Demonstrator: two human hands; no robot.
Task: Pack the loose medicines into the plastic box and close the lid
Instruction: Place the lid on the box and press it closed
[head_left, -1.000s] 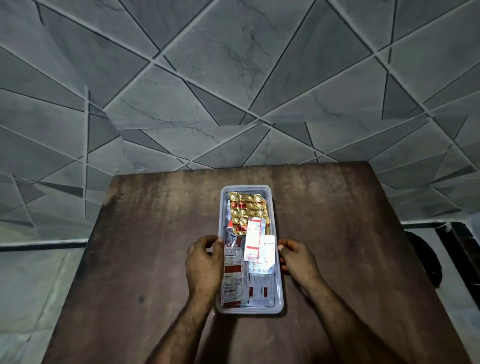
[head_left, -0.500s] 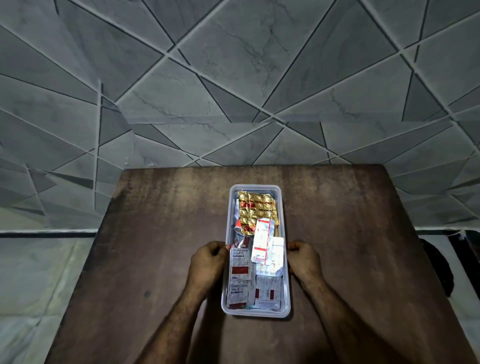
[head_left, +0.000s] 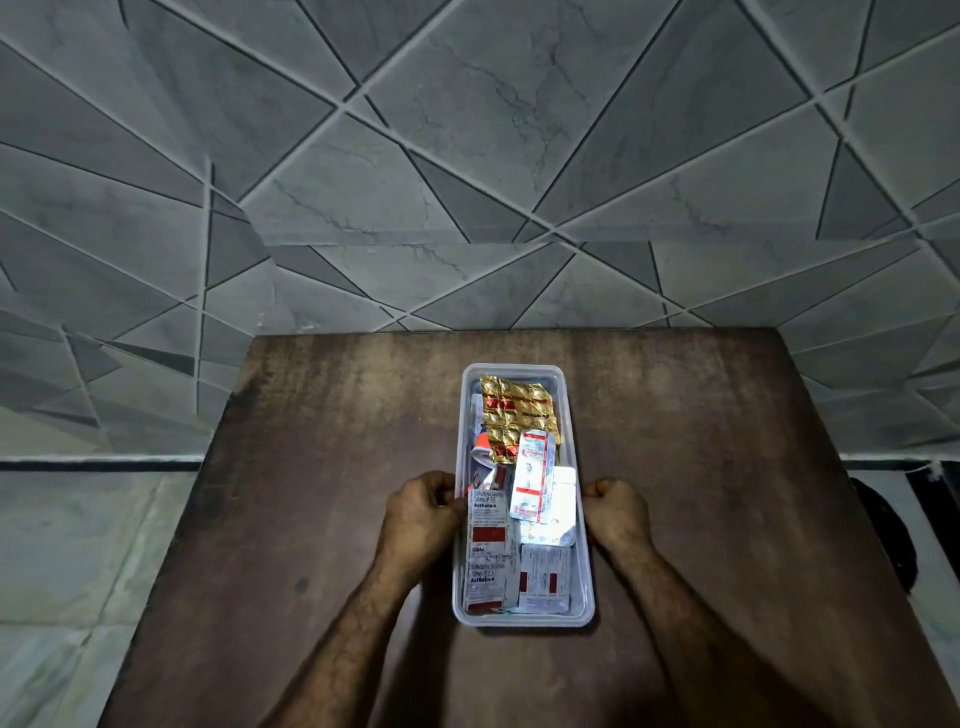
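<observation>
Since a second ago nothing much is moved: the plastic box (head_left: 523, 618) of medicines (head_left: 519, 499), placed at the table (head_left: 311, 467) centre, is kept steady by the left hand (head_left: 423, 512) and right hand (head_left: 618, 514), curled against its long sides.

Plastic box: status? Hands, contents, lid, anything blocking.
Left hand and right hand at the long sides of the plastic box, fingers curled. Medicines inside; lid state unclear. Table shows no loose strips, nothing blocking.

The plastic box (head_left: 522, 370) sits mid-table (head_left: 727, 467), lengthwise away from me. My left hand (head_left: 423, 512) touches its left wall, my right hand (head_left: 618, 512) its right. Inside, a foil blister strip (head_left: 511, 410) lies at the far end, medicine packets (head_left: 488, 545) nearer me.
</observation>
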